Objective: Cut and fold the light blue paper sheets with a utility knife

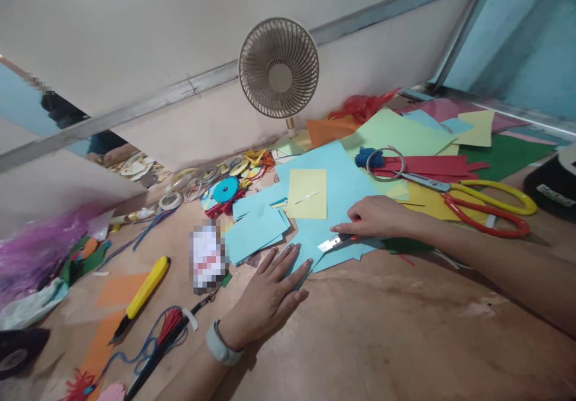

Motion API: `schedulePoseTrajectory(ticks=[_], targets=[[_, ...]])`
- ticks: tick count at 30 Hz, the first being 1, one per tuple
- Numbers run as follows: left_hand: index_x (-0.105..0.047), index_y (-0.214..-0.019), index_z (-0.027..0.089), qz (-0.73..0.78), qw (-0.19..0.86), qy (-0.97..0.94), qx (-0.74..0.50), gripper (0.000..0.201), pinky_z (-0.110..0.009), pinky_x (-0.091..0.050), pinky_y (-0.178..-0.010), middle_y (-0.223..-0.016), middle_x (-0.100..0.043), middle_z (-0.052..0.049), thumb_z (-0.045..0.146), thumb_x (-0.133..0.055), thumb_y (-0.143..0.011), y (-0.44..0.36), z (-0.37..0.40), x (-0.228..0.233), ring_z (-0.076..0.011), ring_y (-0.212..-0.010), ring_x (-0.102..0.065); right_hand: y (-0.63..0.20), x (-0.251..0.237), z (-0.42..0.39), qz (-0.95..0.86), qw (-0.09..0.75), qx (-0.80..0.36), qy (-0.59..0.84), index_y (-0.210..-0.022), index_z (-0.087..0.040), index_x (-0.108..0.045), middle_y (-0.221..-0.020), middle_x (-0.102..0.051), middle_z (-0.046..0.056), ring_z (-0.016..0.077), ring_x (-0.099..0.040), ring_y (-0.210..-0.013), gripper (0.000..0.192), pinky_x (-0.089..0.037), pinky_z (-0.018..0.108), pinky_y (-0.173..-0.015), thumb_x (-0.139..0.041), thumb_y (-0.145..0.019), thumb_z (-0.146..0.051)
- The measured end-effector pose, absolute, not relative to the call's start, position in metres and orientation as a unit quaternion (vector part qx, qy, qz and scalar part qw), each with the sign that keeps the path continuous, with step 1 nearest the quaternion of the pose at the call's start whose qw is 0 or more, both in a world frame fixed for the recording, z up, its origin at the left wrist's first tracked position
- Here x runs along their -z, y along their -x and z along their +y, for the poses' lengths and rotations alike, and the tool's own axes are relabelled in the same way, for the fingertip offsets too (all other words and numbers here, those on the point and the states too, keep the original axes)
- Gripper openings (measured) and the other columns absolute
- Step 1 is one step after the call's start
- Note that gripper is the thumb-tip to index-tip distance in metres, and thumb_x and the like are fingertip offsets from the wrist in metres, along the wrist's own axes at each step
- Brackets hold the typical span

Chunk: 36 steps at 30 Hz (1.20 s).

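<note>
My left hand point(274, 290), with a pale band at the wrist, lies flat with fingers stretched over a light blue paper sheet point(306, 251). In my right hand point(371, 216) is a utility knife point(333, 242), its blade pointing left and down at that paper. The fingers are wrapped round the handle, which is mostly hidden. Just behind my left hand sits a stack of cut light blue paper pieces point(254, 236). A pale yellow paper piece point(308, 185) with a thin white strip on it rests on a larger light blue sheet point(346, 179).
Scissors point(477, 200) with yellow and red handles lie at the right. A yellow cutter point(146, 293) and a black lanyard point(157, 356) lie at the left. Behind stand a fan point(279, 68), tape rolls point(193, 188) and coloured sheets point(396, 131). Another person's hand point(119, 153) shows beyond the partition.
</note>
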State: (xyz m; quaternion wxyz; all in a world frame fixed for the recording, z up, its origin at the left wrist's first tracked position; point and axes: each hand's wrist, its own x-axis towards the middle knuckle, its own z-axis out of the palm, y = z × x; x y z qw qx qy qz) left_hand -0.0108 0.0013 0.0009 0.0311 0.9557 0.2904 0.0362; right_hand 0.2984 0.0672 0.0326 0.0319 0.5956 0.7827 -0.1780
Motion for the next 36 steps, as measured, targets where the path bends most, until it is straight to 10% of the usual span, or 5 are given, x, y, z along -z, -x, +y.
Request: schedulePoseTrajectory(ticks=[36], targets=[[-0.047,-0.147,0.033,0.337,0.087,-0.934,-0.077,0.046,-0.061,-0.029,-0.116,-0.165,0.017,-0.001,0.04,-0.05,-0.102,0.0112,-0.0035,-0.0031,-0.042,-0.151,-0.004,-0.2951,-0.0339,0.0622,0.765,-0.032,0.158,-0.623,-0.055,-0.024,-0.052,-0.058,-0.058,0.004,0.0194,-0.048,-0.06,0.062,-0.025,0.031,-0.055,-0.038,-0.083,-0.078]])
